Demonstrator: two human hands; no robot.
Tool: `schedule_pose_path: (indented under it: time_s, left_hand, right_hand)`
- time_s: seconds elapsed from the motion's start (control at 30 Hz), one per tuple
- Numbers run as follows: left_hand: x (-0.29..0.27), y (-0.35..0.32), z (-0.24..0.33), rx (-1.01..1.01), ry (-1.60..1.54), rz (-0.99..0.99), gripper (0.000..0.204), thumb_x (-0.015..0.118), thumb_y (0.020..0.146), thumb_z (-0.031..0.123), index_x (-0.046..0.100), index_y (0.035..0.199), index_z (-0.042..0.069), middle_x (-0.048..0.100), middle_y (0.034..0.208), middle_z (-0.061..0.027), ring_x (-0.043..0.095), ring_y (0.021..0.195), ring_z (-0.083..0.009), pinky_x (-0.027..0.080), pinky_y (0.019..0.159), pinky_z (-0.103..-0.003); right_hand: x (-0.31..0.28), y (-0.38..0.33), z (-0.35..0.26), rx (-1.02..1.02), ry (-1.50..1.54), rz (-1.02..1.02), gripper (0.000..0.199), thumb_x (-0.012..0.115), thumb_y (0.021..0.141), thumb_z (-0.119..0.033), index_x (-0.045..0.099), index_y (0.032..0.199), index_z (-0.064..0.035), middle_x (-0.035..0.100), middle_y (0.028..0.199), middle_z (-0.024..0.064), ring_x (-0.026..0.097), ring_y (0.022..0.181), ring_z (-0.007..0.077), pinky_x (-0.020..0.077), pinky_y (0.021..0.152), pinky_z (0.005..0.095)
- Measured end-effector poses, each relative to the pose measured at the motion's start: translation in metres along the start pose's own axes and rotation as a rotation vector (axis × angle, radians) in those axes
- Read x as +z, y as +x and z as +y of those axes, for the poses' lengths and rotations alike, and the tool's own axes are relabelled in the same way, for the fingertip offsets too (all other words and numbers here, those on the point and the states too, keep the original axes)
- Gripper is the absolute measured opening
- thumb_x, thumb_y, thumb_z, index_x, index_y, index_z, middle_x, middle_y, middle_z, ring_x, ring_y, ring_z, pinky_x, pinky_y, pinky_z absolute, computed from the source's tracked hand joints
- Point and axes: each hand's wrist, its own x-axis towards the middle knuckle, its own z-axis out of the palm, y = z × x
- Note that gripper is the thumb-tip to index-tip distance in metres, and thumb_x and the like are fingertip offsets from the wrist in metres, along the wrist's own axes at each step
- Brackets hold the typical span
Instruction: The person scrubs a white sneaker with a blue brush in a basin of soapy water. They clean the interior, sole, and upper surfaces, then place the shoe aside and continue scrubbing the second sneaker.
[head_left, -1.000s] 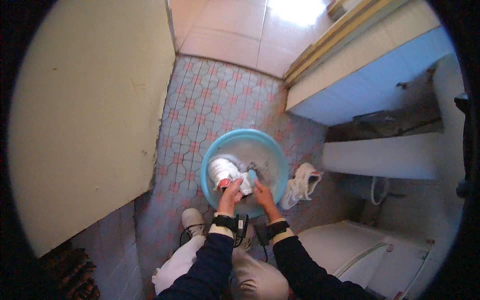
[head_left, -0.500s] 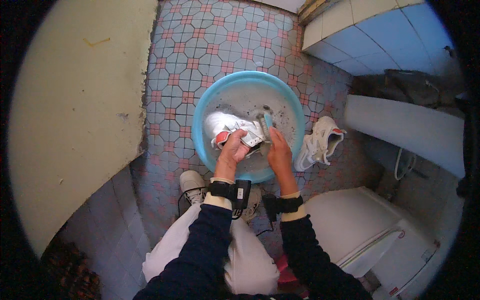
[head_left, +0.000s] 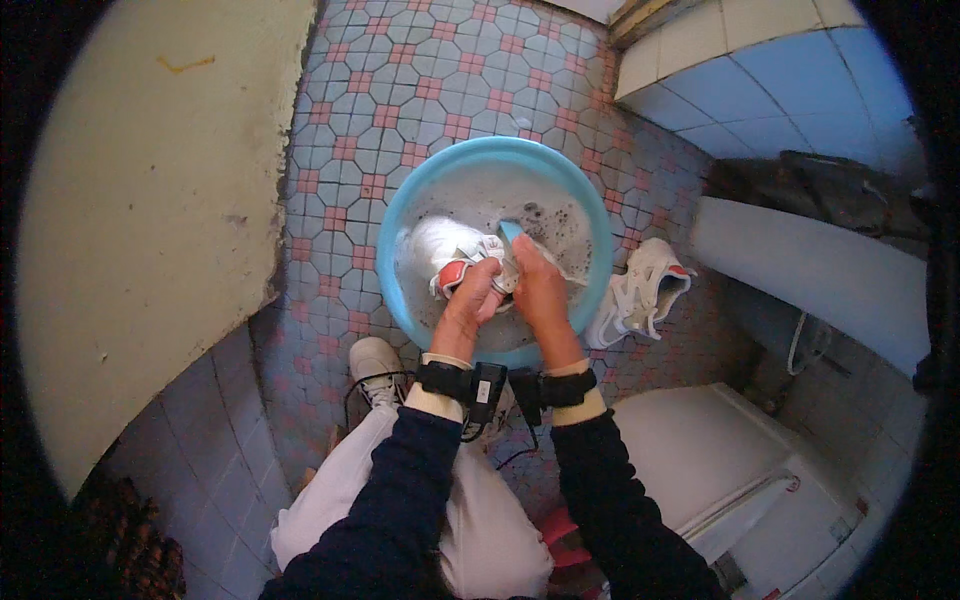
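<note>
A white sneaker (head_left: 440,240) with a red-orange patch at its heel lies in a round light-blue basin (head_left: 392,270) of cloudy, sudsy water. My left hand (head_left: 472,296) is closed on the shoe's opening and tongue. In my right hand (head_left: 541,284) is a scrub brush (head_left: 511,231) with a light-blue back, pressed against the sneaker's side. My fingers hide most of the brush and its bristles. Just right of the basin rests a second white sneaker (head_left: 640,295) on the floor, also with a red-orange patch.
Blue and pink tiles cover the floor (head_left: 400,90). A yellowish wall (head_left: 160,220) bounds the left side. At lower right stands a white lidded appliance (head_left: 700,450), and beyond the second shoe runs a long pale ledge (head_left: 810,260). Black cords hang from both wrist straps.
My right hand has shifted left with the brush, from beside the shoe onto it. The sneaker has turned slightly in my left hand, and the whole view has shifted a little.
</note>
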Motion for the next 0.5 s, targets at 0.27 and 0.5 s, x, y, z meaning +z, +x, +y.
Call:
schedule_pose_path:
  time_s: [0.27, 0.5]
  left_hand:
    - [0.002, -0.005, 0.001, 0.055, 0.001, -0.038, 0.035, 0.04, 0.081, 0.003, 0.043, 0.115, -0.004, 0.052, 0.113, -0.016, 0.054, 0.103, -0.0294, 0.043, 0.094, -0.041]
    - [-0.006, -0.004, -0.005, 0.115, 0.03, 0.032, 0.034, 0.045, 0.08, 0.004, 0.044, 0.113, -0.003, 0.052, 0.11, -0.0129, 0.054, 0.1, -0.0261, 0.047, 0.089, -0.038]
  right_hand:
    - [0.001, -0.036, 0.004, 0.023, 0.114, 0.039, 0.051, 0.043, 0.079, 0.004, 0.043, 0.128, -0.0074, 0.048, 0.127, 0.019, 0.053, 0.106, 0.037, 0.0449, 0.086, 0.0423]
    - [0.01, 0.003, 0.006, -0.047, 0.065, 0.011, 0.053, 0.048, 0.076, 0.005, 0.043, 0.127, -0.0072, 0.047, 0.128, 0.0175, 0.053, 0.107, 0.0362, 0.0454, 0.086, 0.0421]
